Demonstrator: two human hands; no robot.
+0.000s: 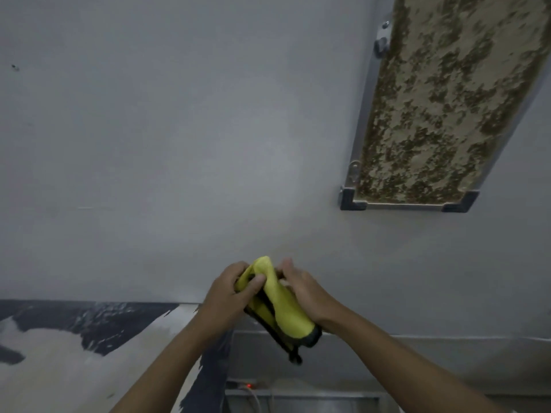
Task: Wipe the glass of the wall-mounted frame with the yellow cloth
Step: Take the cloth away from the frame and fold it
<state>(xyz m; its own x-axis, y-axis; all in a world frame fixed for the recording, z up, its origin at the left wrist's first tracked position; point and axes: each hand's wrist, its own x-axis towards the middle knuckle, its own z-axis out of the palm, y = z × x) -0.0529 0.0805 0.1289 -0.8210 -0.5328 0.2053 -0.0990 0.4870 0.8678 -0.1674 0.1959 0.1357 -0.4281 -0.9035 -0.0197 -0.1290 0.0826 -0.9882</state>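
The wall-mounted frame (444,108) hangs at the upper right, a tall grey metal border around glass over a mottled beige and brown sheet. Well below it and to its left, both hands hold the yellow cloth (278,305), which has a dark edge and is bunched up. My left hand (229,293) grips its left side with the thumb on top. My right hand (304,290) grips its right side. The cloth is away from the glass.
A plain grey wall (179,129) fills most of the view. Low down run a dark patchy painted band (89,320) and a grey ledge (417,344). A small red light (248,385) and a white cable (255,397) sit at the bottom centre.
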